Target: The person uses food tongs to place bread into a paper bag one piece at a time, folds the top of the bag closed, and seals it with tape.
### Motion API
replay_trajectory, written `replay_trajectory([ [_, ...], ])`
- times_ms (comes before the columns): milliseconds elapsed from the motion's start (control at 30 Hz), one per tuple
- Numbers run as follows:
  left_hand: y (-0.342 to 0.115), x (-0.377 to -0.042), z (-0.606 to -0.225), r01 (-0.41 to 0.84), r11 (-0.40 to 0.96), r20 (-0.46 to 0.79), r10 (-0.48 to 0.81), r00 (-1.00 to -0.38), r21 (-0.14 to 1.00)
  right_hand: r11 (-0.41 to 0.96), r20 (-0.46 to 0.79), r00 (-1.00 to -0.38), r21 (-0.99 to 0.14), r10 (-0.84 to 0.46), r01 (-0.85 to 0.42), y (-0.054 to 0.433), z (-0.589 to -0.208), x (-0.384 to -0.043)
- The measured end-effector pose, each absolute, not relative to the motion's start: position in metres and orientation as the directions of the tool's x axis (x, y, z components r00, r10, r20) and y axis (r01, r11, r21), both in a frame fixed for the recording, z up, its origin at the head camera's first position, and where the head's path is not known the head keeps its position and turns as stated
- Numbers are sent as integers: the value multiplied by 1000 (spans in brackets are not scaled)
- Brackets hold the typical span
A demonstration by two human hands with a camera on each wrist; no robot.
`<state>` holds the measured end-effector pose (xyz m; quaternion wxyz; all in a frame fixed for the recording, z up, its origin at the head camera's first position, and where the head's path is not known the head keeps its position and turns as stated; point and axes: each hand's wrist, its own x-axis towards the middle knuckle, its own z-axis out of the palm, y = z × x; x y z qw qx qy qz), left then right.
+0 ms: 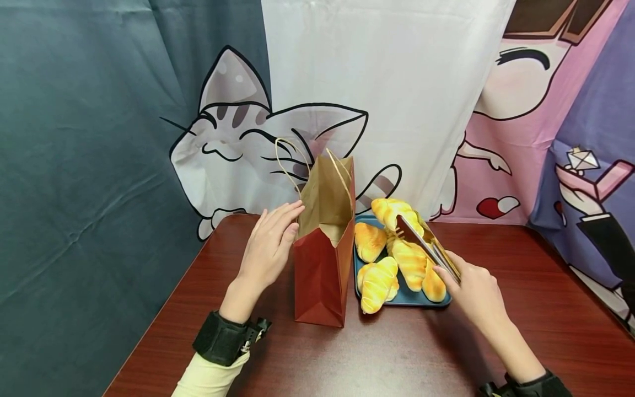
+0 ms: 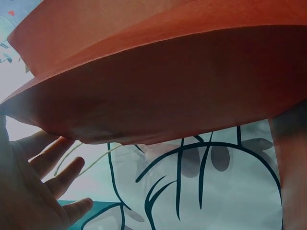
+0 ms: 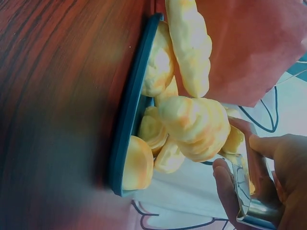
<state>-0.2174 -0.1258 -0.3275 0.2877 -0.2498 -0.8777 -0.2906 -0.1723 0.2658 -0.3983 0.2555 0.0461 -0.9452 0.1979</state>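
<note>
My left hand (image 1: pixel 270 242), fingers extended, touches the left side of a red-brown paper bag (image 1: pixel 319 281) near its top edge. The bag stands upright with its mouth open and its twisted handles (image 1: pixel 285 165) raised. In my right hand (image 1: pixel 477 289) I grip metal tongs (image 1: pixel 434 251). Their tips reach around a croissant (image 1: pixel 389 208) above the back of a blue tray (image 1: pixel 407 300); in the right wrist view this croissant (image 3: pixel 194 127) looks raised over the other breads. Several bread pieces lie on the tray, among them a long drizzled roll (image 1: pixel 378 284) overhanging its front edge.
All of this stands on a dark red-brown wooden table (image 1: pixel 397 353). The tray sits against the bag's right side. A printed cloth backdrop (image 1: pixel 387 71) hangs behind the table's far edge, and a teal cloth (image 1: pixel 89 193) hangs on the left.
</note>
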Motion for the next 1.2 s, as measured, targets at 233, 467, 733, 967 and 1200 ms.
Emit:
replay_trajectory([
  [233,-125,-217,-327,609,704,651,273,-708,366,926,383,-923,-357,28,-120,270,-396,-172],
  [467,-124,-217,-327,613,700,656,272,-704,367,931,405,-914,-340,17,-133,271,-399,-172],
  [733,-124,-216,-326,610,704,652,275,-707,364,914,506,-862,-360,23,-187,270,-400,-171],
  [967,-124,-215,-326,608,704,651,273,-708,366,878,564,-823,-422,59,-226,268,-391,-166],
  [1200,-124,-216,-326,607,706,651,273,-709,365,773,662,-741,-530,118,-350,259,-371,-158],
])
